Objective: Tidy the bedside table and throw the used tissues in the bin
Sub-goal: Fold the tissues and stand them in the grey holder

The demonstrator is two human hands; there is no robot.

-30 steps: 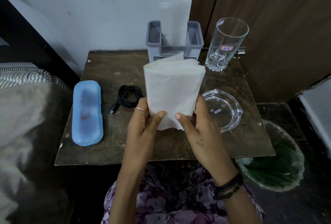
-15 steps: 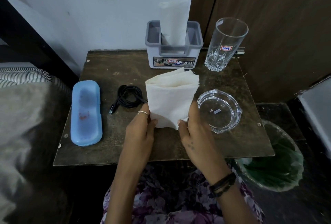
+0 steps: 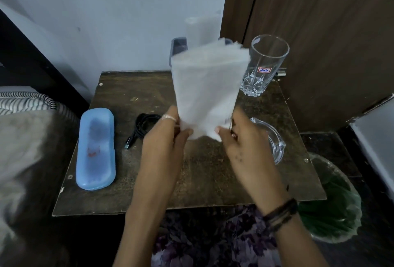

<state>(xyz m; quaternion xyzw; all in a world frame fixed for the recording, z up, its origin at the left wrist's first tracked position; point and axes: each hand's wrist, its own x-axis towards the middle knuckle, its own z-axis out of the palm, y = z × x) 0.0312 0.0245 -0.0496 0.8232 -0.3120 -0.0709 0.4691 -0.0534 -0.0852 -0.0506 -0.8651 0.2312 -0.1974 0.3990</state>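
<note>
I see a pale, blue-tinted wall (image 3: 110, 10) behind the dark, scuffed wooden bench (image 3: 213, 173). Brown wood panelling (image 3: 330, 32) fills the right side. On my left a bed with striped bedding (image 3: 23, 100) sits beside a dark frame (image 3: 32, 53). The light is dim and cool.
</note>
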